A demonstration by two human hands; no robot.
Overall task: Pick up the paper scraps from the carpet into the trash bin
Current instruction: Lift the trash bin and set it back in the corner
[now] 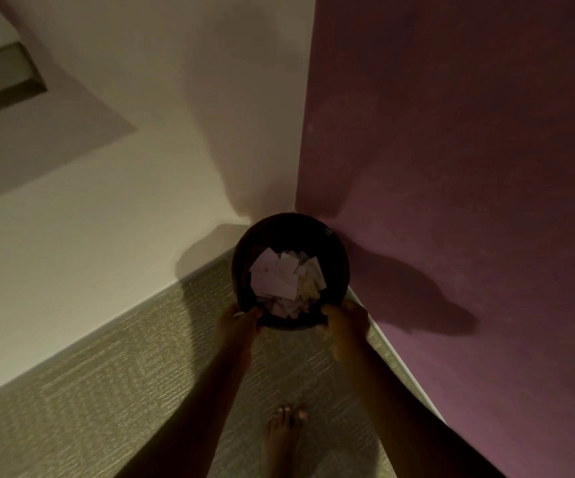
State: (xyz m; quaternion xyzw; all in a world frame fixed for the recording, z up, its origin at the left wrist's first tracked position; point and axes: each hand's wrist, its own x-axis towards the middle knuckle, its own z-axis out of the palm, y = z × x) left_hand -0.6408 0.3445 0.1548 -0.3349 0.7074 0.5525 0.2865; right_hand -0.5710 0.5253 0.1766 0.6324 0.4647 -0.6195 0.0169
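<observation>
Your left hand [241, 319] and right hand [343, 317] grip the near rim of the trash bin [244, 260], mid-frame, probably to seat it, paper scraps [284, 276] inside, in the corner.

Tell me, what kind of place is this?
Probably a corner of a room at home: carpet underfoot, a white wall meeting a purple wall, and a small trash bin holding paper scraps.
</observation>
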